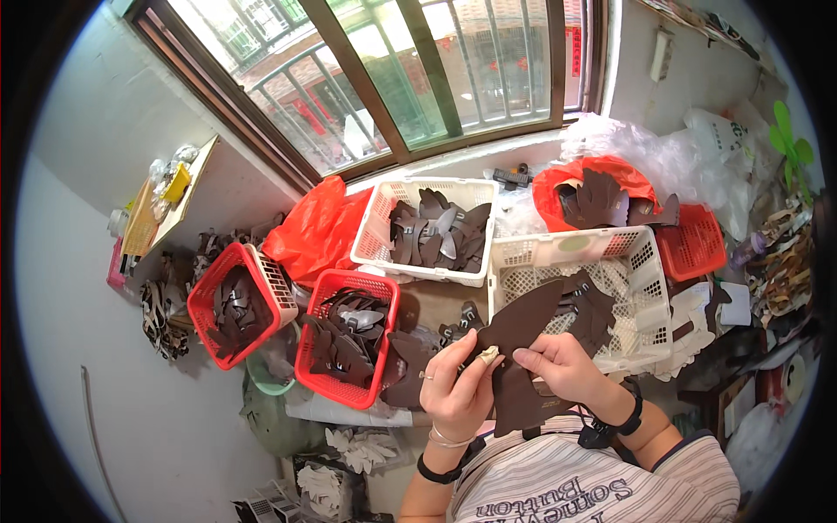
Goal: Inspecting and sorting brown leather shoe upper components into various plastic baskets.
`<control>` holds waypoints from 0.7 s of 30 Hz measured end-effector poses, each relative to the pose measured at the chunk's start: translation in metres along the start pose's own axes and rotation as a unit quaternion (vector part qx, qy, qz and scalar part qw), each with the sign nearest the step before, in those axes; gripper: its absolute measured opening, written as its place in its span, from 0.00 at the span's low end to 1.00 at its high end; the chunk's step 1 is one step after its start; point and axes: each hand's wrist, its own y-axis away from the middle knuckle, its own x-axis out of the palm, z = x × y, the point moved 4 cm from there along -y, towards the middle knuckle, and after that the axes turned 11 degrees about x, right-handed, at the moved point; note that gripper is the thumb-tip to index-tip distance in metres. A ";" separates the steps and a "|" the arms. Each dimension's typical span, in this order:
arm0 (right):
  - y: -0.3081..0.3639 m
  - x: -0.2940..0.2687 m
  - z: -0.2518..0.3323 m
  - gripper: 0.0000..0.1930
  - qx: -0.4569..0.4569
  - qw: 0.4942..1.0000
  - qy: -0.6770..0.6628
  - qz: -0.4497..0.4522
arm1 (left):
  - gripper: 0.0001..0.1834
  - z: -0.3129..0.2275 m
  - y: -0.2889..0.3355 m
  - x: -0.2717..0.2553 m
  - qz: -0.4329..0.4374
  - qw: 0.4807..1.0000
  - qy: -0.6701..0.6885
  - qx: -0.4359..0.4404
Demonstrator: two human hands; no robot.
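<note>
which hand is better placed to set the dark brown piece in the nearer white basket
The right hand, I think: it holds the dark brown piece and is closer to the nearer white basket. The left hand also has a small cream scrap between its fingers.

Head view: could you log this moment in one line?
Left hand: pinching small crumpled cream scrap | Right hand: holding flat dark-brown piece | Beyond hands: white perforated plastic basket

Before the window (427, 83) stands a crate (418, 268) holding cut-out pieces (440, 234), with a second crate (623, 324) to its right and two baskets (380, 370) of pieces to its left
</note>
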 end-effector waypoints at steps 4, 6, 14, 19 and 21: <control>-0.005 0.005 -0.006 0.10 -0.055 0.984 -0.172 0.007 | 0.14 0.004 0.005 0.006 -0.006 0.983 0.100 -0.154; -0.004 0.007 -0.005 0.10 -0.066 0.983 -0.171 -0.013 | 0.14 -0.013 -0.002 -0.007 -0.029 0.995 -0.079 -0.052; 0.005 0.011 0.010 0.12 -0.083 0.985 -0.147 -0.030 | 0.13 0.001 0.003 -0.003 0.053 0.989 0.035 -0.134; 0.007 0.009 0.015 0.13 -0.102 0.985 -0.135 -0.032 | 0.16 0.006 0.005 0.001 0.044 0.974 0.123 -0.188; 0.002 0.005 0.009 0.13 -0.107 0.986 -0.121 -0.033 | 0.17 0.002 0.007 0.001 0.055 0.972 0.110 -0.200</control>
